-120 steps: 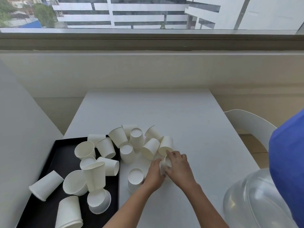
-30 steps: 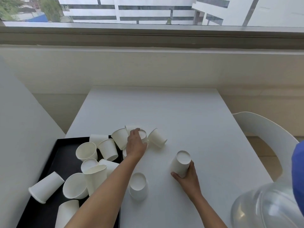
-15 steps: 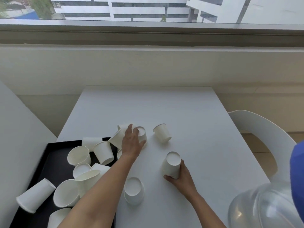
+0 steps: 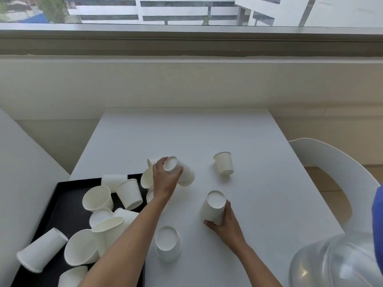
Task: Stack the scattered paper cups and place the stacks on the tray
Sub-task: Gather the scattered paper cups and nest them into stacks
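Observation:
My left hand [image 4: 164, 180] grips an upside-down white paper cup [image 4: 182, 172], tilted and lifted a little off the white table [image 4: 186, 133]. Closer to me, my right hand [image 4: 224, 221] holds a stack of upside-down cups [image 4: 213, 207] that rests on the table. A single cup [image 4: 223, 163] stands upside down beyond it, apart from both hands. Another short stack [image 4: 168, 243] sits upside down near the front, between my forearms. The black tray [image 4: 68, 195] at the left holds several loose cups lying at all angles.
A white chair [image 4: 331, 172] stands at the table's right side. A clear plastic dome [image 4: 339, 264] fills the lower right corner. A wall and window sill run behind the table. A pale surface borders the tray on the left.
My left hand has closed on a cup from the cluster and raised it, tilted, toward the right. My right hand has kept its hold on the stack.

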The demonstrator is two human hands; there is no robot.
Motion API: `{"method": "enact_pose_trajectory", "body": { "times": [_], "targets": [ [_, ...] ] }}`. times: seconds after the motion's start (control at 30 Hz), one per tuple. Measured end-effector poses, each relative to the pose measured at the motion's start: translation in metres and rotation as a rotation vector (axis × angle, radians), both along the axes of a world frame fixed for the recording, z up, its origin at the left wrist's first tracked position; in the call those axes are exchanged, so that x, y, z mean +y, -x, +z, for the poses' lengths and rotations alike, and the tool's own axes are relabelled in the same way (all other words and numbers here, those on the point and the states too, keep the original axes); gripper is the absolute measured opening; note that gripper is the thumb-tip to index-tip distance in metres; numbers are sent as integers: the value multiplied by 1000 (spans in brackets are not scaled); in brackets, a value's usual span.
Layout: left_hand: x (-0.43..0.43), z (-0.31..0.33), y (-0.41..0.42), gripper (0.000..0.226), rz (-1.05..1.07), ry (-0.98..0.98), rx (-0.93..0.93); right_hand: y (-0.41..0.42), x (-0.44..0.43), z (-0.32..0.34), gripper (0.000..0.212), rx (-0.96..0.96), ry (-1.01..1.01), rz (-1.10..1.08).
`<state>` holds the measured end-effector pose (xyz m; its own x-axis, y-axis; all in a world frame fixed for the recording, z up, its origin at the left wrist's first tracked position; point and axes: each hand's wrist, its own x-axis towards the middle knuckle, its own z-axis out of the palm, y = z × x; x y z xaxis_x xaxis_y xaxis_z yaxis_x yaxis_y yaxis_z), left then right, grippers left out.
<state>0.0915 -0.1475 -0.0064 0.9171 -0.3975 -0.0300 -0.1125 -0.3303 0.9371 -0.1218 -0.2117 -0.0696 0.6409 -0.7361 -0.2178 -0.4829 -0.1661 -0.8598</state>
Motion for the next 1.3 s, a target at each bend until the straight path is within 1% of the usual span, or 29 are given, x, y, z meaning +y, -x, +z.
{"method": "enact_pose_trajectory", "body": {
  "times": [0.1, 0.17, 0.23, 0.3, 0.4, 0.43, 0.47, 0.5, 0.53, 0.6, 0.63, 0.67, 0.7, 0.8, 0.9, 1.0, 1.1, 1.2, 1.3],
  "targets": [
    [6, 10, 6, 53, 17, 134, 26, -5, 0, -1, 82, 26, 35, 3],
    [8, 22, 15, 50, -26, 256, 9, -10, 1, 0, 85, 39, 54, -2],
    [10, 36, 30, 50, -128, 375, -34, -16, 1, 5, 86, 55, 85, -8],
    [11, 42, 48, 55, -262, 410, -83, -21, -2, 10, 88, 105, 112, 71],
    [8, 36, 70, 60, -410, 313, -222, -24, -17, 14, 90, 352, 132, 336],
    [6, 33, 74, 61, -434, 275, -252, -22, -23, 16, 84, 409, 136, 367],
    [3, 32, 76, 61, -453, 241, -274, -19, -29, 18, 75, 426, 141, 351],
    [1, 31, 78, 61, -471, 209, -297, -16, -34, 22, 65, 407, 147, 275],
    [-1, 30, 78, 61, -487, 176, -323, -13, -39, 26, 57, 347, 162, 129],
    [-4, 26, 78, 58, -507, 120, -363, -10, -56, 40, 42, 196, 268, -247],
    [-4, 23, 77, 57, -509, 97, -369, -10, -69, 47, 35, 149, 345, -392],
    [-3, 20, 77, 57, -512, 76, -365, -11, -83, 54, 34, 143, 393, -465],
    [-2, 17, 76, 56, -515, 61, -352, -11, -99, 60, 40, 158, 397, -482],
    [1, 11, 75, 61, -519, 62, -290, -11, -139, 68, 63, 267, 244, -395],
    [1, 8, 73, 71, -549, 54, -246, -11, -161, 65, 76, 365, 201, -310],
    [2, 7, 70, 67, -568, 37, -231, -11, -170, 60, 77, 468, 210, -233],
    [7, 1, 68, 63, -609, 11, -222, -7, -173, 54, 70, 564, 230, -192],
    [12, -5, 67, 61, -648, -38, -159, -5, -173, 54, 67, 591, 276, -178],
    [14, -8, 63, 60, -684, -87, -78, -5, -177, 56, 62, 563, 299, -189]
  ]
}}
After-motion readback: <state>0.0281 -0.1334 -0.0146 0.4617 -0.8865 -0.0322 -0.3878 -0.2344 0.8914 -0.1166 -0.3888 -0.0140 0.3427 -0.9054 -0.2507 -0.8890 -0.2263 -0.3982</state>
